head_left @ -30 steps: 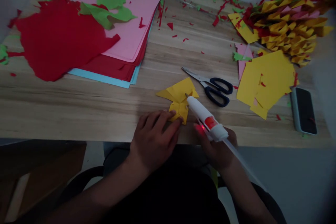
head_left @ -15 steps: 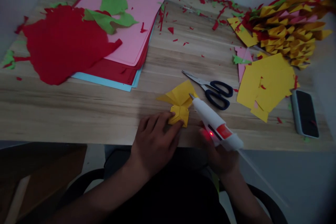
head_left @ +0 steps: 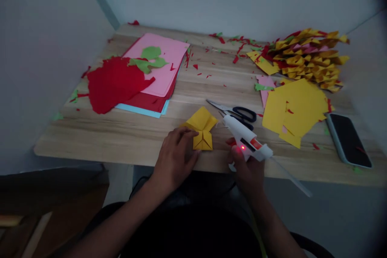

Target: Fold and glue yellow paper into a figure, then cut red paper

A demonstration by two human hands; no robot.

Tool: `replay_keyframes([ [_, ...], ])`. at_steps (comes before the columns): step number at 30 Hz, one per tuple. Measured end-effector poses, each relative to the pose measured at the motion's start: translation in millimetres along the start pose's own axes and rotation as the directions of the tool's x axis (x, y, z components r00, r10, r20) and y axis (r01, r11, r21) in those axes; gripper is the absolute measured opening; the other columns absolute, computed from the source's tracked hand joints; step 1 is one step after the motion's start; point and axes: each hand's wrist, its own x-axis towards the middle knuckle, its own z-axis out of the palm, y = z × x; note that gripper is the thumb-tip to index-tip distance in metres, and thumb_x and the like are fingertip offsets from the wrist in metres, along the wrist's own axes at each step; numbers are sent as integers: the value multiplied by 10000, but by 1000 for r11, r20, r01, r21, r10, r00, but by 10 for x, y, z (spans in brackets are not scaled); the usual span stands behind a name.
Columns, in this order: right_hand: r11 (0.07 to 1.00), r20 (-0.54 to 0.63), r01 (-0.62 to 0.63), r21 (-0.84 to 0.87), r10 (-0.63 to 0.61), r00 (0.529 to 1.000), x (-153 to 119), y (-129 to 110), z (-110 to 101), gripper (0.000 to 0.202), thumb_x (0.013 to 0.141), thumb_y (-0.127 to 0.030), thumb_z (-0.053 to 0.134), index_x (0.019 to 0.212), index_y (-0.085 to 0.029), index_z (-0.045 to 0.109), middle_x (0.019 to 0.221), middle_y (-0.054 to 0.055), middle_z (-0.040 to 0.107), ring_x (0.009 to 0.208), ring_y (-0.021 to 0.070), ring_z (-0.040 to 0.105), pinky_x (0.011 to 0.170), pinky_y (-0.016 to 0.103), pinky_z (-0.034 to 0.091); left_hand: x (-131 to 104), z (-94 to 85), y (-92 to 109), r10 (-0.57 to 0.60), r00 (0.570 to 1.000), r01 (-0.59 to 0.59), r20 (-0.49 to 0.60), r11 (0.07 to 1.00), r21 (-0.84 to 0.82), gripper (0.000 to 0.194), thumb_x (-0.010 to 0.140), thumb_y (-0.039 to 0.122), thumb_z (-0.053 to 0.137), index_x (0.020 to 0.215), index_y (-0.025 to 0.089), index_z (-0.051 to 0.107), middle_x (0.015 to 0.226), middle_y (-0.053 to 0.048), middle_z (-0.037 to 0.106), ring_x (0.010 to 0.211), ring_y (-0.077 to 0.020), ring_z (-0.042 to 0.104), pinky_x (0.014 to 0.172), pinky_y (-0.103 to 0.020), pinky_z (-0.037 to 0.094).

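Observation:
A folded yellow paper [head_left: 203,139] lies near the table's front edge, its upper flaps spread out. At its left side, my left hand [head_left: 177,155] has fingers and thumb closed on the paper's edge. My right hand [head_left: 249,171] is wrapped round the handle of a white glue gun [head_left: 240,131] with a lit red light. The nozzle points up and left, to the right of the paper and apart from it. A clear glue stick [head_left: 292,177] juts from the gun's back end. Just behind the nozzle lie dark-handled scissors [head_left: 246,113], partly covered by the gun.
Pink, red and blue sheets [head_left: 165,54] are stacked at the left under a torn red piece [head_left: 117,84] and green scraps [head_left: 151,53]. To the right are yellow paper pieces [head_left: 298,107], a phone [head_left: 350,139] and a folded-paper cluster [head_left: 314,58]. Small scraps litter the back.
The view has tilted up, showing more wall. The glue gun's nozzle has moved off the yellow paper's upper right flap. My left fingers have shifted towards the paper's left edge.

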Motion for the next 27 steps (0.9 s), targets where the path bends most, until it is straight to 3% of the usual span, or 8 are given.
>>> replay_keyframes([
  [3,993,-4,-8,122,8,1000,52,-21,22,338,863,-477,621,930,-154,693,544,-23,576,475,136,529,474,255,438,91,-14,-30,-6,998,7,-63,1000,27,302,885,237,634,1177,205,559,1181,-92,570,1124,-237,556,952,-397,486],
  [7,990,9,-14,141,13,1000,141,-58,46,415,835,-529,629,915,-128,697,515,-22,568,468,147,535,477,262,430,204,-72,25,-61,980,77,-190,994,74,183,887,257,619,1044,181,562,1030,-71,612,1001,-225,591,856,-358,486],
  [9,988,12,-11,153,10,1000,162,-75,37,455,839,-569,604,846,-125,697,507,-10,567,492,156,552,493,266,435,215,-93,97,-58,991,73,-119,989,127,171,895,307,623,1005,190,563,962,-51,631,917,-213,612,788,-334,471],
  [12,974,17,-17,225,13,1000,142,-88,9,510,852,-616,557,742,-133,677,479,-12,537,468,146,522,483,266,419,183,-70,187,-78,997,68,26,961,267,319,868,443,664,1040,193,567,995,-66,659,897,-231,631,744,-333,444],
  [16,970,25,-13,241,7,1000,62,-47,-13,506,838,-627,545,711,-150,656,478,-27,512,440,126,487,483,257,410,166,15,173,-195,981,183,2,921,345,500,808,598,670,1065,186,552,1012,-90,681,937,-272,642,735,-342,436],
  [21,995,106,4,98,-14,994,-53,33,-26,491,807,-617,568,617,-169,631,457,7,540,443,149,525,489,266,420,164,-13,75,-233,972,225,9,947,229,407,772,497,725,1020,209,580,980,-59,702,929,-259,647,740,-328,441],
  [27,998,135,28,53,-35,990,-127,14,-116,493,787,-618,566,750,-139,679,473,10,565,433,162,537,450,267,408,193,-180,-95,-143,986,133,84,985,112,317,773,310,716,1073,231,651,1071,-31,729,987,-221,653,787,-298,475],
])
